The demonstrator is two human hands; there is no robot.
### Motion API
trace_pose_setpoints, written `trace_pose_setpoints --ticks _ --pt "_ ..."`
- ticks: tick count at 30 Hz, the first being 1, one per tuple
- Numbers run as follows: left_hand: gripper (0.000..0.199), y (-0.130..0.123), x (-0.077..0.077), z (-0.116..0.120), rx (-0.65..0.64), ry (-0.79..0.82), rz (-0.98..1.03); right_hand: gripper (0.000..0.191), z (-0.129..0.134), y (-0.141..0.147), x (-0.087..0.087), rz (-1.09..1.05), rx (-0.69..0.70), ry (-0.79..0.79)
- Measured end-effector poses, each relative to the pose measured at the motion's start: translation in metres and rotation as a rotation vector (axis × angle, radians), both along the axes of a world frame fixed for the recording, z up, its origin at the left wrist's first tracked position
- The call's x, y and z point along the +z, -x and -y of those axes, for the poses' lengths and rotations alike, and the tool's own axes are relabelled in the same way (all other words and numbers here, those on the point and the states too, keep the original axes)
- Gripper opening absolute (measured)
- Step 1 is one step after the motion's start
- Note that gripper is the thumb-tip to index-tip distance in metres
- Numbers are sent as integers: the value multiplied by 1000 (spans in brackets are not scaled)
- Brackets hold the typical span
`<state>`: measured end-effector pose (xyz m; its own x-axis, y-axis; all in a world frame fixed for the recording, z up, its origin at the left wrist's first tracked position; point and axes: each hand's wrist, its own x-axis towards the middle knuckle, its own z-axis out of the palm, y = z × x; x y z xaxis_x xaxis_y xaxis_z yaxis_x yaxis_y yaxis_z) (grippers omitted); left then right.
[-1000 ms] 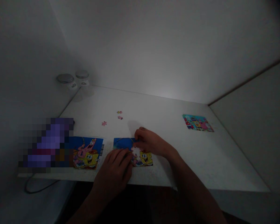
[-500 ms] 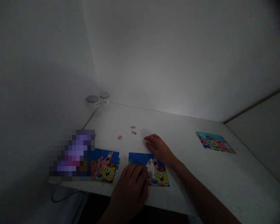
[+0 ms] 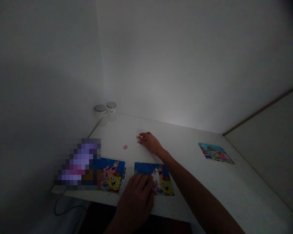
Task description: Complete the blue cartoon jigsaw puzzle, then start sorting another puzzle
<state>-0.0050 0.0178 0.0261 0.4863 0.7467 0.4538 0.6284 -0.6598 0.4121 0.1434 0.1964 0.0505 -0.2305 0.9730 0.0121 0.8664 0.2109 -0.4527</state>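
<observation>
My left hand (image 3: 139,191) lies on the lower left part of a jigsaw puzzle (image 3: 165,174), its fingers stretched over it. White gaps show in the middle of the puzzle, where pieces are absent. Farther back, my right hand (image 3: 150,142) reaches over the table to two loose puzzle pieces (image 3: 138,137). Its thumb and forefinger are a little apart at these pieces and partly cover them; no piece is seen lifted. Another pink puzzle piece (image 3: 125,147) lies to the left. Left of the puzzle is a picture card (image 3: 112,175) with the same cartoon scene.
A blurred-out purple object (image 3: 78,162) overlaps the card's left side. Two lidded jars (image 3: 111,107) stand in the back left corner. On the right lies another cartoon picture (image 3: 216,152), with small bits beside it. A cable (image 3: 70,208) hangs below the table's front edge.
My right hand has moved left and away from me, from beside the puzzle's top edge to the two loose pieces. My left hand stays on the puzzle. The view has shifted slightly.
</observation>
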Motion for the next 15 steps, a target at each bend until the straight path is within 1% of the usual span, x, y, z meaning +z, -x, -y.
trace_pose_setpoints --ticks 2,5,11,15 --pt "30 1 0 0 -4 3 -16 23 -11 6 0 10 -23 8" --pt "31 3 0 0 -17 12 -28 17 -16 8 0 19 -33 36" --pt "31 3 0 -2 -42 5 -39 13 -14 -1 2 13 -15 92" --pt "32 4 0 -2 -60 15 -75 10 -4 -15 11 -43 8 99"
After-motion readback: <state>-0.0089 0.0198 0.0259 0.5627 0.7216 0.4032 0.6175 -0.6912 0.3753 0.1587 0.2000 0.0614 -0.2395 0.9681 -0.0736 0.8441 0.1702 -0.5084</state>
